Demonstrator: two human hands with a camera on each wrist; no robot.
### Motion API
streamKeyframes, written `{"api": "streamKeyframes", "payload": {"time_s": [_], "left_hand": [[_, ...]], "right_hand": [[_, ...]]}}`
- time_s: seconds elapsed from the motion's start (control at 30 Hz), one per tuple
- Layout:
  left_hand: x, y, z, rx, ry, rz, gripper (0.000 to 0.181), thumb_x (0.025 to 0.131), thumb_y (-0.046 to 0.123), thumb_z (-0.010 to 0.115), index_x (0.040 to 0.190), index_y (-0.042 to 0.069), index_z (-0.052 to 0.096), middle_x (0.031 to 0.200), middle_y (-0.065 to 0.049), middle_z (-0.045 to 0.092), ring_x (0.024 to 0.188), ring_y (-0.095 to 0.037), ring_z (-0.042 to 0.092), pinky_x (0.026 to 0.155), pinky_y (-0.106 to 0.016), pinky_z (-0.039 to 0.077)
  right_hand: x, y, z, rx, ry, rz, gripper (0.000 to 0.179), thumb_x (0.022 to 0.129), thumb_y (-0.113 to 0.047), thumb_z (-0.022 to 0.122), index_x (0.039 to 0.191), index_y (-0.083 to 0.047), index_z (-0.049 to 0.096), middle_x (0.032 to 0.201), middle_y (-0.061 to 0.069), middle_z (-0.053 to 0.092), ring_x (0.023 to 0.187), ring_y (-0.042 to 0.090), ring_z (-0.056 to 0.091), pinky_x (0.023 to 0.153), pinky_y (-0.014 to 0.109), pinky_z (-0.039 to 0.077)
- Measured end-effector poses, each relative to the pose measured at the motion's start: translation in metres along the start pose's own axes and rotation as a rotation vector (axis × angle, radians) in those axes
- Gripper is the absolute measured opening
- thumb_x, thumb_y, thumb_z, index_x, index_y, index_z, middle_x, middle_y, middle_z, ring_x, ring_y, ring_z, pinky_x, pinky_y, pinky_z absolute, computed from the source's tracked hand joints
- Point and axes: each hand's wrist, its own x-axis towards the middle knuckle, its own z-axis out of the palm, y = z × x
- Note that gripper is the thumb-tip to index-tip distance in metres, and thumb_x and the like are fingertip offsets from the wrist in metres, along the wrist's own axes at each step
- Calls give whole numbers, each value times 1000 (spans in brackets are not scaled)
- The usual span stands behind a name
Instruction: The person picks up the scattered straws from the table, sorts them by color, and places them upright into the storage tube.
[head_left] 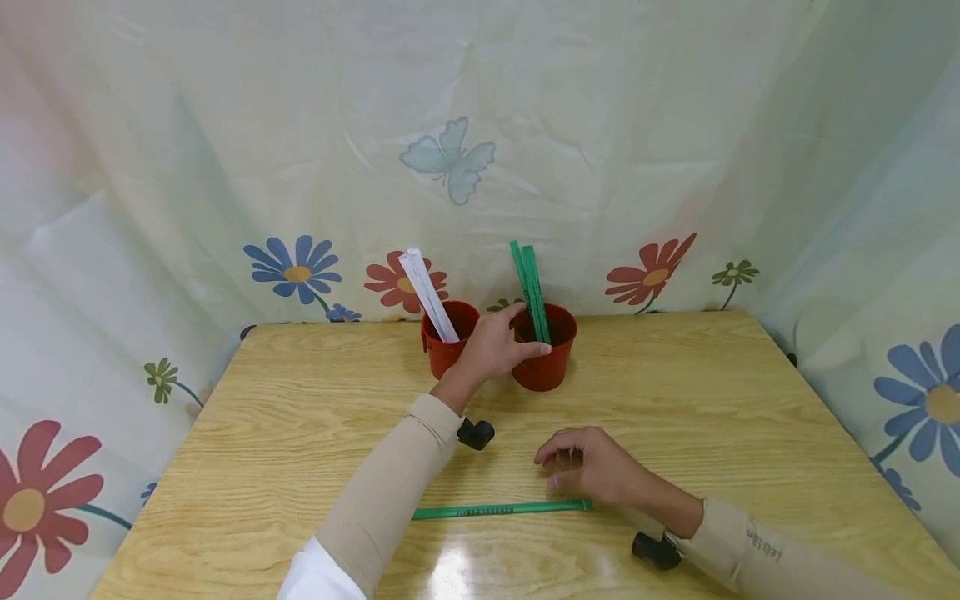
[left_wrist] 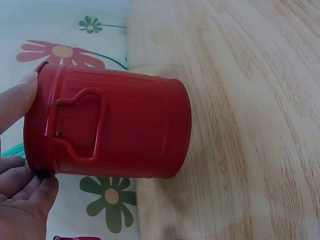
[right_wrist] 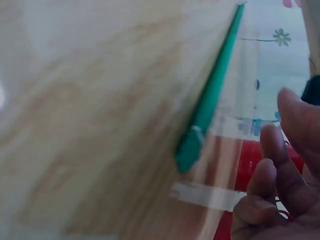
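My left hand (head_left: 495,343) holds the right-hand red bucket (head_left: 546,367) by its rim, thumb on one side and fingers on the other. The left wrist view shows this bucket (left_wrist: 120,125) with its wire handle hanging against the wall. Several slim green wrapped straws (head_left: 534,292) lean upright in it. Across the table in front lies a single green wrapped straw (head_left: 495,510), printed along its middle. Just above its right end hovers my right hand (head_left: 596,467), fingers loosely bent and holding nothing. In the right wrist view, the straw (right_wrist: 215,90) lies apart from the fingertips.
A second red bucket (head_left: 442,358) stands to the left, holding white wrapped straws (head_left: 431,296). Both buckets are near the back edge of the wooden table (head_left: 675,400). Behind hangs a curtain (head_left: 562,167) printed with flowers and a butterfly.
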Motion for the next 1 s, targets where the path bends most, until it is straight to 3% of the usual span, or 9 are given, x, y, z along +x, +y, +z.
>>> {"api": "streamKeyframes", "payload": {"time_s": [0.17,0.3,0.63,1.0], "left_hand": [[0,0,0,-3,1,11,85,90,39,82,160,12,42,151,-11,60,125,-27,62,104,-44,58],[0,0,0,3,1,6,85,90,39,82,160,13,42,152,-11,59,126,-27,62,104,-44,59],[0,1,0,6,-6,-8,86,89,40,82,160,14,41,151,-10,60,124,-26,61,101,-43,60],[1,-1,0,19,-2,5,85,90,40,82,160,13,42,151,-10,60,126,-26,62,102,-43,60]], "right_hand": [[-5,4,7,-55,-102,-52,19,87,-14,83,105,-12,78,101,1,73,92,5,63,81,23,56],[-5,6,11,-158,-144,-80,20,84,-18,86,102,-18,78,100,-8,74,97,3,63,86,23,55],[-4,-2,17,-268,-197,-56,19,83,-11,86,93,-23,77,91,-17,69,87,-3,53,78,20,49],[-6,-5,18,-375,-229,-137,15,89,-6,78,92,-20,78,85,-16,66,82,-4,46,74,18,46]]}}
